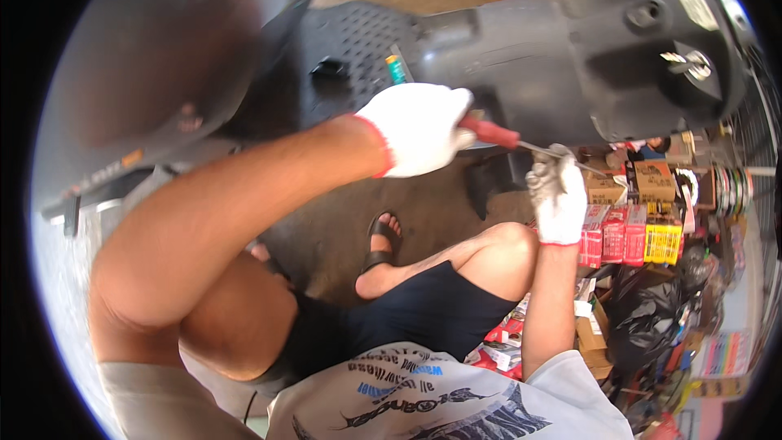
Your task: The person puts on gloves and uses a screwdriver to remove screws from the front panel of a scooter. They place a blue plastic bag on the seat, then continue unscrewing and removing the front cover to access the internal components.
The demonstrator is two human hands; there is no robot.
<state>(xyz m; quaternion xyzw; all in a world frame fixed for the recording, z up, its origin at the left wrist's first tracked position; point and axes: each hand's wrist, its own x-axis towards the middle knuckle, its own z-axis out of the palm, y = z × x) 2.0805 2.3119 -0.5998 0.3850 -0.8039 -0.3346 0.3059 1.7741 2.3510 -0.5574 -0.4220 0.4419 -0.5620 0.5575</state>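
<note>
My left hand (419, 126), in a white glove with a red cuff, is wrapped round the red handle of a screwdriver (493, 132). The metal shaft points right and slightly down. At the shaft, my right hand (559, 195), also in a white glove, has its fingertips closed round it; the tip sticks out beyond them. Both hands are at the lower edge of a motor scooter's black front panel (521, 57). Its inner side near my left hand is partly hidden by the glove.
On the scooter's black footboard (358, 37) lie a teal-and-yellow-handled tool (396, 69) and a small black part (330, 69). A key (692, 65) sits in the panel. Red boxes (623, 234), a yellow box (662, 242) and a black plastic bag (646, 310) crowd the right side.
</note>
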